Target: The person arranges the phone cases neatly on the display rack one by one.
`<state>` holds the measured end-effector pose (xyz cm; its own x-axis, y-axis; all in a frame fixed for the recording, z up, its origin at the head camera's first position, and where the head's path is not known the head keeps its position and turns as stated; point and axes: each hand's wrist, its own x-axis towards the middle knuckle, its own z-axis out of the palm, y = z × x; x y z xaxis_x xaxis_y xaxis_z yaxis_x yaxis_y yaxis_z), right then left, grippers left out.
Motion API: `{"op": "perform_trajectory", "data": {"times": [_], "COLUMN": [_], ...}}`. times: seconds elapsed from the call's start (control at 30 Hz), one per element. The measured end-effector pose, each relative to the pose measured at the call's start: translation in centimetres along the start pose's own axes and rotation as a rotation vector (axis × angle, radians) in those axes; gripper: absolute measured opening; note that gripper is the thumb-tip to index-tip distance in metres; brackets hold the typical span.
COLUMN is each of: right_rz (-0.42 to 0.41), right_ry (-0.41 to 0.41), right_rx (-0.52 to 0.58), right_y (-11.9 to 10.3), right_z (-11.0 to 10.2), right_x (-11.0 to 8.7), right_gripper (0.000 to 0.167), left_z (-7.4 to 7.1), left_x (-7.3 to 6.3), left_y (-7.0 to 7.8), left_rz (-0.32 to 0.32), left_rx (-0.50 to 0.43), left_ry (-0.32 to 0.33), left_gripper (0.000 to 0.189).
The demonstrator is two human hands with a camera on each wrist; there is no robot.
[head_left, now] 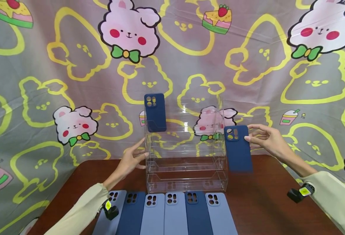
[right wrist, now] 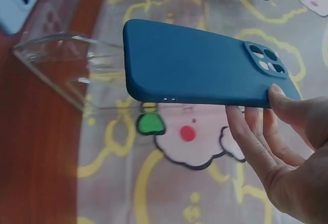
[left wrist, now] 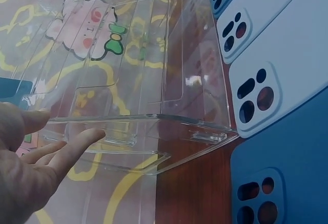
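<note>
My right hand (head_left: 267, 139) pinches a dark blue phone case (head_left: 239, 153) near its camera end, thumb on one face and fingers behind. The case hangs upright beside the right side of a clear tiered acrylic display rack (head_left: 187, 178). In the right wrist view the same phone case (right wrist: 189, 65) shows its camera cutouts near the thumb. My left hand (head_left: 132, 158) is at the rack's left side, fingers extended; in the left wrist view the hand (left wrist: 46, 155) is beside the clear edge, contact hard to tell. Another dark blue case (head_left: 156, 114) stands upright at the rack's top left.
A row of light and dark blue phone cases, among them a light one (head_left: 175, 215), lies on the brown table (head_left: 266, 195) before the rack. A patterned curtain (head_left: 172, 71) hangs behind. Both wrists wear black cameras.
</note>
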<state>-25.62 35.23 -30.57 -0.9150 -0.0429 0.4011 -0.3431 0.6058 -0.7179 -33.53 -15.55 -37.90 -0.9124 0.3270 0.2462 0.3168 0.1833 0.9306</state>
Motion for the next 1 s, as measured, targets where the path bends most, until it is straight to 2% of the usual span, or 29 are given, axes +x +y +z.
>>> {"op": "perform_trajectory", "data": {"times": [0.23, 0.4, 0.53, 0.8, 1.0], "right_rz": [0.013, -0.024, -0.055, -0.145, -0.179], "right_ry": [0.055, 0.098, 0.144, 0.198, 0.201], "right_rx": [0.077, 0.113, 0.172, 0.364, 0.510], "right_y": [-2.6, -4.8, -6.2, -7.8, -8.3], "right_z": [-0.5, -0.9, -1.2, -0.8, 0.3], "right_x": [2.8, 5.5, 7.1, 10.5, 12.8], "right_gripper": [0.063, 0.066, 0.062, 0.053, 0.041], "left_z": [0.2, -0.1, -0.1, 0.2, 0.0], "left_x": [0.1, 0.3, 0.2, 0.1, 0.2], "left_y": [0.2, 0.7, 0.8, 0.6, 1.0], "left_rz": [-0.024, -0.019, -0.031, -0.043, -0.055], "left_rx": [0.004, 0.016, 0.018, -0.003, -0.039], "left_ry": [-0.003, 0.003, -0.011, -0.011, 0.053], "left_gripper": [0.071, 0.071, 0.071, 0.070, 0.067]}}
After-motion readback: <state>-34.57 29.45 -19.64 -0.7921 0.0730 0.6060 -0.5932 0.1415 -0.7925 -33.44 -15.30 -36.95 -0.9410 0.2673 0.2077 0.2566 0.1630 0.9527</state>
